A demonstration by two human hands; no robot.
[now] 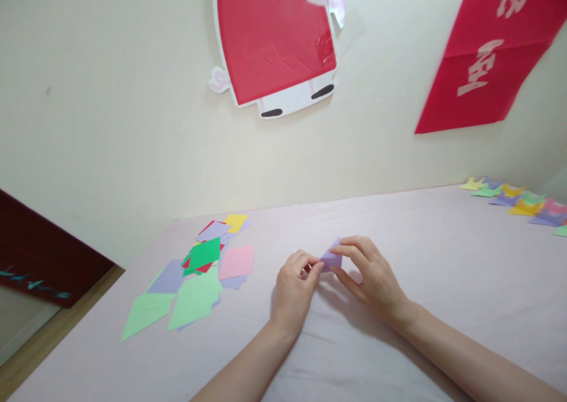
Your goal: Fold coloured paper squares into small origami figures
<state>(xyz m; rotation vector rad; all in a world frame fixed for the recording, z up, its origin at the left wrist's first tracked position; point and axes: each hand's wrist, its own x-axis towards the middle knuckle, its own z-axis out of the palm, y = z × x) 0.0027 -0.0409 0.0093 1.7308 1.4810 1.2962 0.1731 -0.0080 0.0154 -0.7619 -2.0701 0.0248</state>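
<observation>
A small folded piece of purple paper [330, 262] is held up just above the pale sheet, between my two hands. My left hand [296, 290] pinches its left corner with thumb and index finger. On the other side, my right hand [370, 275] has its curved fingers and thumb around the right edge, with the index fingertip against the paper. The fingers hide part of the folds, so the exact shape cannot be made out.
Loose coloured paper squares lie to the left, among them a green square [204, 253], a pink square [237, 261] and light green sheets [195, 298]. Several folded paper figures [526, 207] stand in rows at the far right. A wall [376, 154] with red decorations rises behind.
</observation>
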